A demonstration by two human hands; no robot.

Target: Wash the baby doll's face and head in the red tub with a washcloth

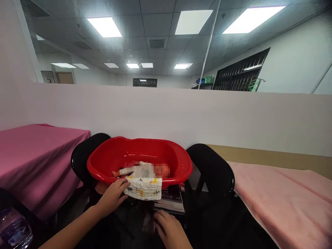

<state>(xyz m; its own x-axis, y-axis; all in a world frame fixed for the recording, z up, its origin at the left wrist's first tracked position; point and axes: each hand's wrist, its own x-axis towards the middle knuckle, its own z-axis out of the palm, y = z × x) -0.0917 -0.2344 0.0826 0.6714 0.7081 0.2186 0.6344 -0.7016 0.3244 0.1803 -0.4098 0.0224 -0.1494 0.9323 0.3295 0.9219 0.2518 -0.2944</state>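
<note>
A white gauze cloth (144, 189) with yellow and dark prints hangs over the near rim of a red baby bathtub (178, 157). My left hand (113, 195) has its fingers and thumb on the cloth's left edge, at the tub's rim. Inside the tub lies a baby doll (142, 170) in light clothing, its limbs to the left and its head, pixelated, to the right. Lower down, in front of the tub, my right hand (169, 228) is slightly blurred, its fingers loosely bent and apart. Beside its fingertips a pale smear cannot be made out.
Black chairs (212, 169) flank the tub. Books (171, 200) lie below its near side. A table with a pink cloth (38, 159) stands left, a bed with a peach sheet (285, 193) right. At lower left is a clear plastic bottle (15, 228). Behind rises a half-wall (155, 114) with glass above.
</note>
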